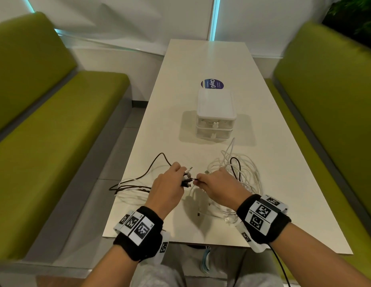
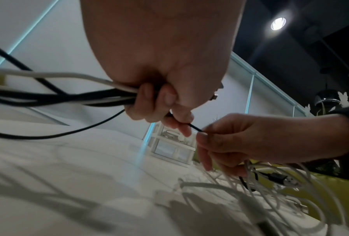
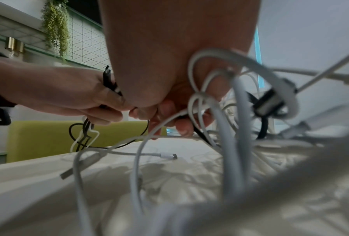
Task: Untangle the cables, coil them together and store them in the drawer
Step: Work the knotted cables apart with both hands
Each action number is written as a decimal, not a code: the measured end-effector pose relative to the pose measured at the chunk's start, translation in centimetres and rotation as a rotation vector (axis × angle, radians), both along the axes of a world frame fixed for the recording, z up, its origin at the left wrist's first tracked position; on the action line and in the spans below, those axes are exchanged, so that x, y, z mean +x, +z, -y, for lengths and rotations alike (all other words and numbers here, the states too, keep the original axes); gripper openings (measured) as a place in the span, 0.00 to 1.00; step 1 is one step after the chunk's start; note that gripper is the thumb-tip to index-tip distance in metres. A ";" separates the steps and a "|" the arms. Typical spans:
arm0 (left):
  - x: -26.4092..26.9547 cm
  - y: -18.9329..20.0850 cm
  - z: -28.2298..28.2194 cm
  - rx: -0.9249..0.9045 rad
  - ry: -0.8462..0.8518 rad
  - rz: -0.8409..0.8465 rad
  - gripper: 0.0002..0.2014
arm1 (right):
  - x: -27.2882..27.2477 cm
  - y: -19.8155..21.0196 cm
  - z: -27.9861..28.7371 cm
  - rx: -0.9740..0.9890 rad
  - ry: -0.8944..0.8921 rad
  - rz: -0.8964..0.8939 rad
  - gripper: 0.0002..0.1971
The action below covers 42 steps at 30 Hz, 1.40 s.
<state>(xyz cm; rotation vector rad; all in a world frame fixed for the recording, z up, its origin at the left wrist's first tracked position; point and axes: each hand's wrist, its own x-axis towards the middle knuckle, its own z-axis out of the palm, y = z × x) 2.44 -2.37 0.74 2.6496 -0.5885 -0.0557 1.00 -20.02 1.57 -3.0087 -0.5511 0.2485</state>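
Gripping a bundle of black and white cables (image 2: 72,95) in curled fingers, the left hand (image 1: 168,187) hovers above the table (image 1: 201,65). A thin black cable (image 2: 193,127) runs to the right hand (image 1: 220,185), which pinches it — white loops (image 1: 249,172) apparently hooked round its other fingers. The drawer unit (image 1: 215,114) stands beyond, shut.

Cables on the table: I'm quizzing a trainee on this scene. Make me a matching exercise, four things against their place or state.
Things:
1. left hand
2. right hand
3. drawer box
4. blue sticker

Places or states:
A. both drawers closed, beyond the cables
B. grips a bundle of black and white cable ends
C. behind the box, partly hidden
D. pinches a thin black cable, beside the loose white heap

Pairs: 1-B, 2-D, 3-A, 4-C
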 end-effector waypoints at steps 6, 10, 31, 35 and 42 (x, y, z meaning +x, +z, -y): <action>0.2 0.8 -0.5 -0.175 0.013 0.048 0.14 | -0.1 0.2 -0.3 0.139 -0.097 -0.068 0.19; 0.0 2.4 -1.4 -0.387 0.127 0.021 0.17 | -0.4 0.3 -0.2 0.238 -0.134 -0.113 0.19; 1.4 3.9 -5.1 -0.577 0.299 -0.052 0.09 | -0.4 0.3 0.9 0.112 -0.042 0.044 0.12; 1.9 3.2 -4.9 -0.435 0.356 0.000 0.08 | -0.4 0.3 1.0 0.148 -0.033 0.063 0.12; 0.4 2.5 -1.3 -0.197 0.009 0.019 0.34 | -0.5 0.3 0.9 0.150 -0.023 0.067 0.12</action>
